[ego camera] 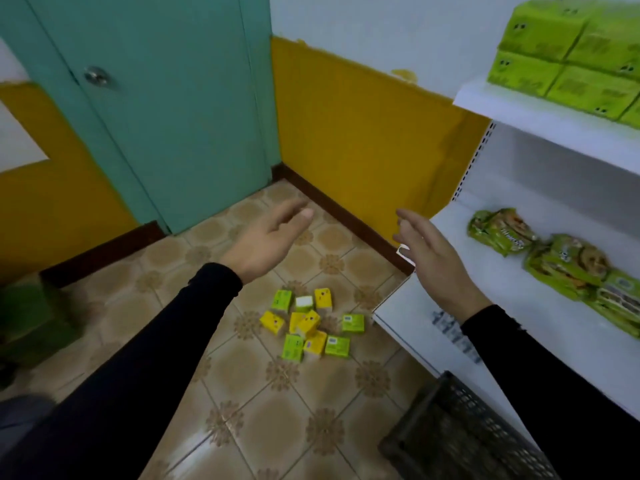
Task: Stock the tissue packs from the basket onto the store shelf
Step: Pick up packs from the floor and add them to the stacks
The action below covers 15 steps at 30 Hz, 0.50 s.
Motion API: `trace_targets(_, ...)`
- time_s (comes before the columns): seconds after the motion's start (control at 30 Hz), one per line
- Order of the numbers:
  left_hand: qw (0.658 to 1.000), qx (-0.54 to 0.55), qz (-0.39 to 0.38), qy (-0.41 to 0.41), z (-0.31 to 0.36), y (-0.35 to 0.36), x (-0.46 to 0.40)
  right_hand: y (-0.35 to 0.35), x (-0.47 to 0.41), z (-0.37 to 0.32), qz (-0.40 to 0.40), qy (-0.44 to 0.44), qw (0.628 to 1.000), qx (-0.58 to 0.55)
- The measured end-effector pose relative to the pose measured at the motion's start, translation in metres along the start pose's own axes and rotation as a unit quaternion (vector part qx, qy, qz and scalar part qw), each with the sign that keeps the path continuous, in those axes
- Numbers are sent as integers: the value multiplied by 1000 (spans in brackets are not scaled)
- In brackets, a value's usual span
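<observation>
Reaching hands: both stretched forward above the floor, neither holding anything.
Left hand [268,239]: fingers straight and relaxed, grip wide, nothing in it; black sleeve [138,368] up to the wrist.
Right hand [434,258]: fingers loosely spread, grip wide, nothing in it; it hovers beside the front corner of the lower shelf [519,306].
Tissue packs [310,323]: small green and yellow packs, one white side showing, lying in a loose heap on the tiled floor [242,393], below and between the two hands, near the shelf's corner; some upright, some tipped.
Basket [457,434]: dark mesh, on the floor at lower right, close against the shelf unit; its inside cannot be seen well.
Lower shelf: white; green snack bags [554,261] lie in a row towards its right side.
Upper shelf [554,123]: white; large green wrapped packs [568,60] stacked two high.
Surroundings: teal door [166,116] with a round metal lock; yellow wall [353,133] with a dark skirting board.
</observation>
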<state>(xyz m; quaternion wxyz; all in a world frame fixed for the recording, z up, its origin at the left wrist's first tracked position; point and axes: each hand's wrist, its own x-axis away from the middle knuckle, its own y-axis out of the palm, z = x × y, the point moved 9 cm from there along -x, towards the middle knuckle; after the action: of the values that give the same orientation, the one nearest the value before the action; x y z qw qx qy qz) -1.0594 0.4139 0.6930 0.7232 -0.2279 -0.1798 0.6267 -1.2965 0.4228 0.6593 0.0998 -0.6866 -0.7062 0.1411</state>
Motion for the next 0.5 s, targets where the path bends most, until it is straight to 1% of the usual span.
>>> trace_targets(0.1, 999, 13, -11, -35, -42, -9, -6, 35, -6, 17, -13, 37, 999, 8)
trace_targets(0.27, 993, 20, -44, -107, -116, 5, -32, 69, -39, 66, -36, 99, 993, 45)
trace_targets(0.4, 978, 10, -63, -201, -184, 25, -54, 96, -89, 119, -74, 139, 986, 50)
trace_targets(0.5, 959, -7, -61, -277, -237, 43, -72, 123, -131, 169, -112, 189, 975, 39)
